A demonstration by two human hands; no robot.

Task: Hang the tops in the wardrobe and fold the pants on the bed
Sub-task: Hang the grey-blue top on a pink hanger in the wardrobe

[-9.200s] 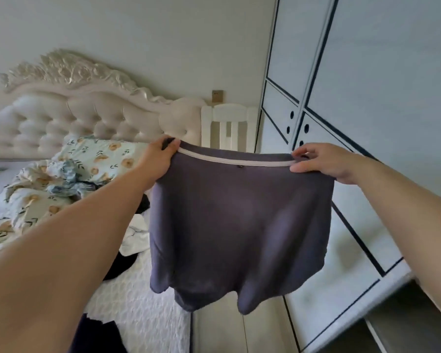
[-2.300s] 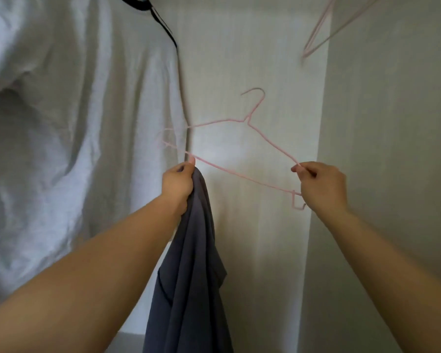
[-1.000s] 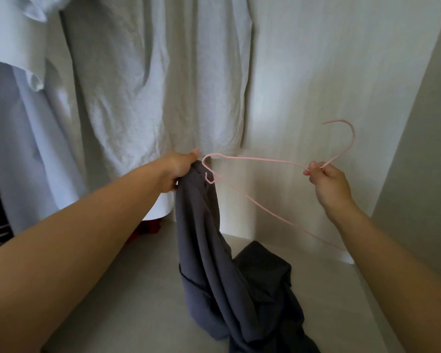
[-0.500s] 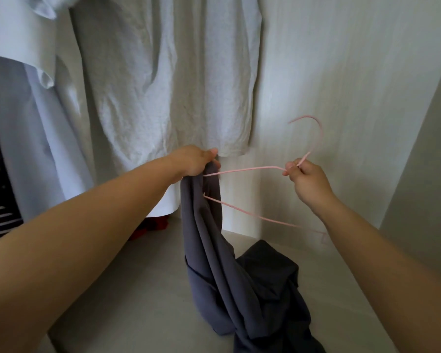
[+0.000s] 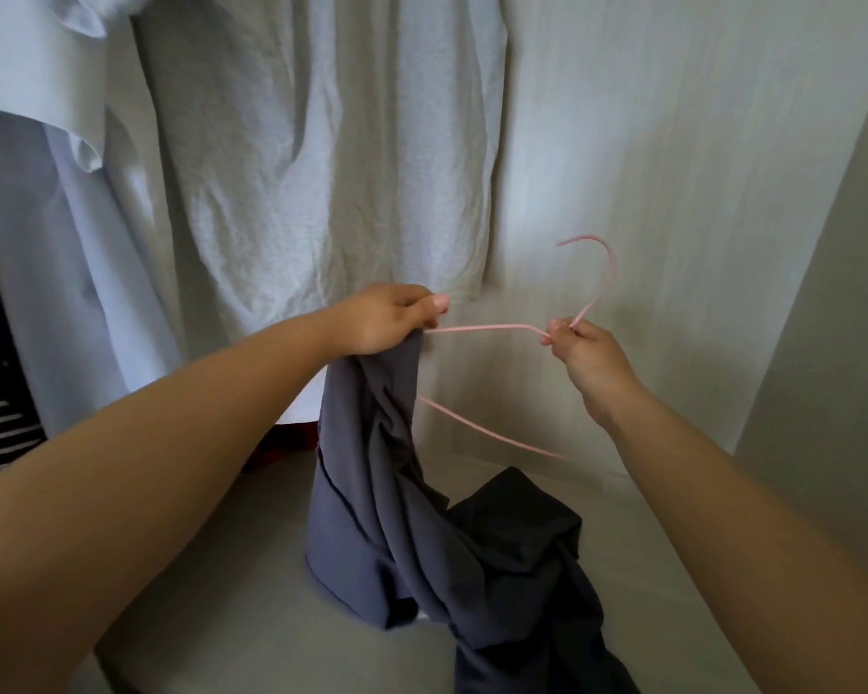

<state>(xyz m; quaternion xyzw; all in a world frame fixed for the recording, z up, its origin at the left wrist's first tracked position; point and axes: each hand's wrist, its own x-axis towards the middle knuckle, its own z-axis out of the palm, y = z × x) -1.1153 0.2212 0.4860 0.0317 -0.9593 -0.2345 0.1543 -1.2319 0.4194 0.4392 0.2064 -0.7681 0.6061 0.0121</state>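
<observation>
Pink wire hanger point(image 5: 487, 326) now runs into the bunched grey top point(image 5: 372, 493). Its left end, in view a second ago, has gone under the cloth at our left hand point(image 5: 387, 320), whose fingers curl tight round the gathered fabric. Our right hand point(image 5: 580, 350) pinches the wire at the base of the hook. The top's lower part pools on the wardrobe floor point(image 5: 251, 593), below a hanging white garment point(image 5: 322, 167). We judge one shoulder is threaded; the other shoulder and the rail remain.

Slate-grey top point(image 5: 372, 493), pink hanger point(image 5: 477, 329), white shirt point(image 5: 322, 157), possibly striped garment point(image 5: 1, 433).
</observation>
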